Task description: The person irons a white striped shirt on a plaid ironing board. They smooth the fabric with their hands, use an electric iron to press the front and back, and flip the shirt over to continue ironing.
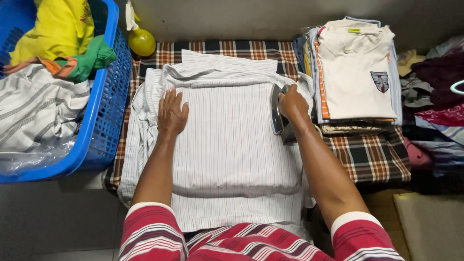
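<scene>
My left hand lies flat, palm down, fingers together and pointing away from me, the forearm running straight back to a red-and-white striped sleeve. My right hand is curled into a closed grip, knuckles up, wrist slightly bent, with the right arm angled inward from its sleeve.

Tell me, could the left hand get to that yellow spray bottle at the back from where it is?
Probably yes. The left hand lies flat on the striped shirt, and only flat cloth shows between it and the yellow spray bottle beside the blue basket. The right hand grips the iron, well off that path.
</scene>
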